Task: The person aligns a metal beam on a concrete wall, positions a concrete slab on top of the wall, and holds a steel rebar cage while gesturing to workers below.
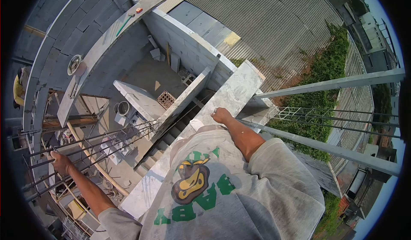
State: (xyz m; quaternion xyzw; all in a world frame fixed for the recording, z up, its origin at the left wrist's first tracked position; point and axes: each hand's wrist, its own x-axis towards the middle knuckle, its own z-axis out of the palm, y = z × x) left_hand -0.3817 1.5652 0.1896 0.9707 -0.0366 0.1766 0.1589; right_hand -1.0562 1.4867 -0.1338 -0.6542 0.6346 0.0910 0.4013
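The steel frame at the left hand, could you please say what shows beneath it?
Through the steel frame, a wooden pole and pale floor show below. Whatever lies behind the left hand is covered.

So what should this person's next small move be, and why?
Probably plant the right hand flat on the pale slab before shifting any weight: that hand looks curled above it, the left hand seems to grip the steel cage, and steps drop away beside the slab.

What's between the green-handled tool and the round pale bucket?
In the head view, only a bare stretch of grey plank lies between the green-handled tool and the bucket.
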